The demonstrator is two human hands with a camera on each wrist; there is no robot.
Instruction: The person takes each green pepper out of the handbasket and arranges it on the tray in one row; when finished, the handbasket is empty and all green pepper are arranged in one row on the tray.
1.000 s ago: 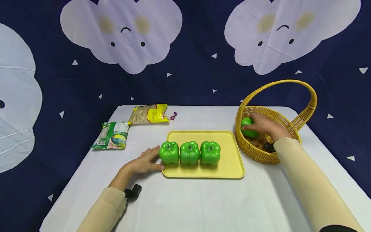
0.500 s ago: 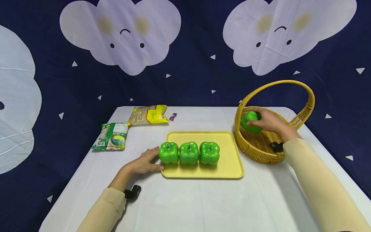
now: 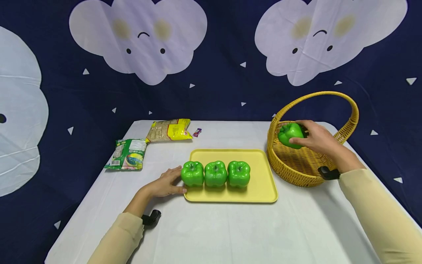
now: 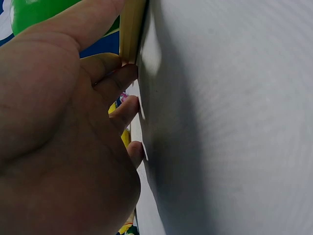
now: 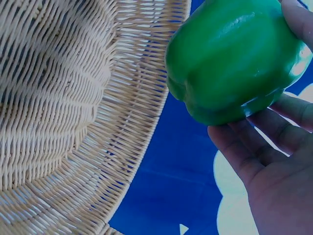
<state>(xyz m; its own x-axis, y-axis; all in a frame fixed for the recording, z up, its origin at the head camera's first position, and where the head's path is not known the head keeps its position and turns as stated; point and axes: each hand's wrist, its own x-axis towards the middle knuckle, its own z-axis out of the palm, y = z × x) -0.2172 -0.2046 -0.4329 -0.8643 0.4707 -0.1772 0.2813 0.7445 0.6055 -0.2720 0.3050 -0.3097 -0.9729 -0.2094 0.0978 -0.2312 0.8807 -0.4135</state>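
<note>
In the head view, my right hand (image 3: 319,138) grips a green bell pepper (image 3: 289,135) above the wicker basket (image 3: 293,178). The right wrist view shows the thumb on one side of this pepper (image 5: 230,63) and the fingers on the other, beside the basket's rim (image 5: 142,107). My left hand (image 3: 165,184) rests at the left edge of the yellow tray (image 3: 262,179), fingers spread and touching its side. Three more green bell peppers stand in a row on the tray: left (image 3: 192,174), middle (image 3: 215,174) and right (image 3: 239,174).
A green packet (image 3: 129,154) and a yellow-and-clear bag (image 3: 169,130) lie at the table's back left. Beside them is a small purple wrapped piece (image 3: 197,132). The basket's tall handle (image 3: 318,94) arches over it. A dark cloud-print cloth (image 3: 227,91) hangs behind the table.
My right hand has lifted the bell pepper from low in the basket, moving up and slightly right. The left hand, tray and row of peppers stay put.
</note>
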